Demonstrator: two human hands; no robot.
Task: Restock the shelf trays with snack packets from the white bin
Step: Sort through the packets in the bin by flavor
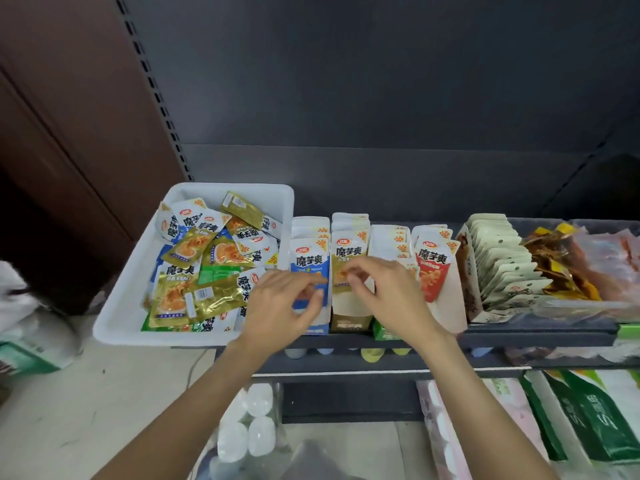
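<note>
Standing at a dark shelf [540, 336], I see the white bin [128, 306] of snack packets [194, 261] left of the trays [349, 320]; left hand [280, 306] grips a blue packet [310, 268], right hand [388, 289] pinches a tan packet [348, 258].

Shop aisle. Dark metal shelf [519, 336] with slotted upright [152, 88]; branded snack packets [349, 258] faced up in display trays [349, 320]; stock bags [595, 420] below.

Green tray [382, 332] mostly hidden behind right hand [391, 292].
</note>
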